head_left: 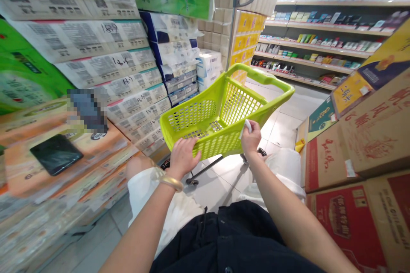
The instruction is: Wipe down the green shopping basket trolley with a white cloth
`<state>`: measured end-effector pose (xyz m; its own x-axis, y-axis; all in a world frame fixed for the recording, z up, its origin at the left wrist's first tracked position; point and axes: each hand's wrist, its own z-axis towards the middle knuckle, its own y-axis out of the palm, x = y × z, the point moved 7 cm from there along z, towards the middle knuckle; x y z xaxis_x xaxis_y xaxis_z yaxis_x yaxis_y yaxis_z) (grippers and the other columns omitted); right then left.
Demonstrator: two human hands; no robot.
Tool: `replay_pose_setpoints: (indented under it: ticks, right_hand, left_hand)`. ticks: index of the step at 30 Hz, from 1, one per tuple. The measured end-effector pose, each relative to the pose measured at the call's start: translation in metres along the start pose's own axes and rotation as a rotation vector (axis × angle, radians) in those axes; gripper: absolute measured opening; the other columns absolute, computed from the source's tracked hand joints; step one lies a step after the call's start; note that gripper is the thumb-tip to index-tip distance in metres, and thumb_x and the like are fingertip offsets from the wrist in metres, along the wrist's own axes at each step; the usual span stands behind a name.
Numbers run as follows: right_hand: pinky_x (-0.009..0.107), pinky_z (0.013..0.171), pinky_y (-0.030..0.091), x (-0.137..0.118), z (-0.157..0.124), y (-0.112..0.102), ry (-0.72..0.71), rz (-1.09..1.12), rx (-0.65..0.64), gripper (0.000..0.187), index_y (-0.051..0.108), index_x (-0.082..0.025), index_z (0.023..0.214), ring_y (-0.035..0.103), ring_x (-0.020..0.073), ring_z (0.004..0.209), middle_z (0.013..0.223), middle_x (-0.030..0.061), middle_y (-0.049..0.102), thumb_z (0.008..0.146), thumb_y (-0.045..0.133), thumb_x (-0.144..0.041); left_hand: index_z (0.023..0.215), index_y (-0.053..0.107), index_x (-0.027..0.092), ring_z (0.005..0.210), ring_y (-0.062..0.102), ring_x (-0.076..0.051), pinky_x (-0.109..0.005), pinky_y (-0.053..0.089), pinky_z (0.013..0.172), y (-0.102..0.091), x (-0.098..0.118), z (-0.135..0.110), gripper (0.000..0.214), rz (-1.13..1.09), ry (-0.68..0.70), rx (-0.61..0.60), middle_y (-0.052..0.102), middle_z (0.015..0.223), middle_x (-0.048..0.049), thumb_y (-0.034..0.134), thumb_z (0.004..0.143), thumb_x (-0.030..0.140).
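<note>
A lime-green plastic shopping cart [182, 116] on a grey wheeled frame stands in front of me, its perforated basket bare inside. My left hand [184, 155] grips the basket's near rim, fingers over the edge and thumb outside. Near the right end of that same side, my right hand [251, 137] is closed around a small folded white cloth or tissue [247, 126]. The cloth is pressed to the rim or just beside it; I cannot tell which. Part of the cloth is hidden by the fingers.
Stacked paper packs [105, 34] rise on the left. A dark phone [57, 154] lies on orange packs [19, 170] below them. Cardboard cartons [378, 123] line the right side. Behind the cart are a grey upright pole [231, 30] and product shelves [333, 30].
</note>
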<state>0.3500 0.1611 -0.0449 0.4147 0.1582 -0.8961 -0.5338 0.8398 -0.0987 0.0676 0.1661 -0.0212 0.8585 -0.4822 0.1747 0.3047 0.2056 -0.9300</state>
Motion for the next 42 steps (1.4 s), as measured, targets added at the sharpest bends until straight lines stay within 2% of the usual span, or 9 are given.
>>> replay_pose_setpoints:
  ticks: [6, 9, 15, 20, 27, 29, 34, 38, 42]
  right_hand:
    - [0.035, 0.089, 0.048, -0.020, -0.055, 0.035, -0.213, 0.005, -0.201, 0.017, 0.063, -0.022, 0.082, 0.061, 0.0201, 0.090, 0.087, 0.0038, 0.065, 0.078, 0.048, -0.018]
    - [0.033, 0.085, 0.050, -0.014, -0.045, 0.025, -0.147, 0.073, -0.210, 0.014, 0.064, -0.021, 0.084, 0.062, 0.0193, 0.086, 0.087, 0.0036, 0.067, 0.080, 0.051, -0.024]
    - [0.030, 0.076, 0.050, 0.010, 0.005, -0.025, 0.094, 0.097, 0.199, 0.021, 0.060, -0.018, 0.086, 0.060, 0.0161, 0.077, 0.085, 0.0024, 0.066, 0.078, 0.057, -0.038]
    - [0.035, 0.087, 0.050, 0.009, 0.002, 0.001, 0.097, 0.090, 0.068, 0.019, 0.063, -0.018, 0.085, 0.063, 0.0192, 0.087, 0.089, 0.0049, 0.067, 0.076, 0.054, -0.032]
    - [0.037, 0.089, 0.050, -0.013, -0.051, 0.031, -0.190, 0.048, -0.269, 0.016, 0.067, -0.021, 0.078, 0.063, 0.0210, 0.090, 0.087, 0.0056, 0.068, 0.077, 0.051, -0.024]
    - [0.034, 0.083, 0.051, -0.009, -0.040, 0.019, -0.125, 0.084, -0.205, 0.016, 0.067, -0.020, 0.082, 0.063, 0.0197, 0.086, 0.086, 0.0048, 0.068, 0.078, 0.054, -0.028]
    - [0.030, 0.078, 0.051, 0.001, 0.016, -0.024, 0.067, 0.096, 0.180, 0.021, 0.061, -0.018, 0.089, 0.061, 0.0157, 0.079, 0.086, 0.0019, 0.066, 0.080, 0.056, -0.036]
    - [0.033, 0.087, 0.051, -0.011, 0.028, -0.015, -0.006, 0.082, 0.099, 0.016, 0.061, -0.018, 0.088, 0.063, 0.0178, 0.088, 0.091, 0.0035, 0.065, 0.080, 0.054, -0.029]
    - [0.036, 0.093, 0.049, -0.029, -0.010, 0.012, -0.192, -0.022, -0.061, 0.016, 0.064, -0.021, 0.085, 0.062, 0.0202, 0.094, 0.090, 0.0044, 0.064, 0.079, 0.049, -0.019]
  left_hand:
    - [0.119, 0.061, 0.021, 0.105, 0.064, -0.029, -0.046, 0.042, 0.105, 0.000, -0.004, 0.000, 0.039, 0.003, -0.013, 0.002, 0.072, 0.110, -0.0087, 0.054, 0.083, 0.036]
    - [0.119, 0.061, 0.020, 0.105, 0.063, -0.029, -0.046, 0.042, 0.106, -0.001, -0.007, -0.001, 0.039, 0.000, -0.011, 0.012, 0.072, 0.110, -0.0090, 0.053, 0.083, 0.034]
    - [0.118, 0.062, 0.019, 0.105, 0.064, -0.029, -0.046, 0.044, 0.103, -0.003, -0.007, -0.004, 0.039, -0.012, -0.020, 0.010, 0.072, 0.109, -0.0096, 0.053, 0.084, 0.035]
    - [0.118, 0.063, 0.019, 0.105, 0.065, -0.028, -0.044, 0.046, 0.101, -0.003, -0.007, -0.003, 0.039, -0.030, -0.041, -0.003, 0.073, 0.108, -0.0095, 0.053, 0.084, 0.036]
    - [0.120, 0.062, 0.020, 0.108, 0.065, -0.028, -0.044, 0.046, 0.102, -0.003, -0.006, 0.000, 0.040, -0.047, -0.042, -0.027, 0.073, 0.112, -0.0094, 0.053, 0.085, 0.036]
    - [0.120, 0.062, 0.020, 0.107, 0.065, -0.028, -0.044, 0.046, 0.101, -0.004, -0.007, -0.001, 0.040, -0.042, -0.040, -0.027, 0.073, 0.111, -0.0091, 0.053, 0.084, 0.036]
    - [0.119, 0.063, 0.022, 0.107, 0.065, -0.027, -0.043, 0.047, 0.101, -0.004, -0.007, -0.004, 0.039, -0.048, -0.038, -0.011, 0.073, 0.111, -0.0083, 0.054, 0.084, 0.037]
    - [0.119, 0.064, 0.020, 0.107, 0.065, -0.028, -0.044, 0.047, 0.102, -0.003, -0.008, -0.004, 0.040, -0.054, -0.047, -0.011, 0.073, 0.112, -0.0089, 0.053, 0.085, 0.037]
    - [0.120, 0.064, 0.020, 0.107, 0.066, -0.028, -0.046, 0.047, 0.103, -0.003, -0.008, -0.002, 0.040, -0.070, -0.048, -0.023, 0.074, 0.113, -0.0090, 0.053, 0.085, 0.037]
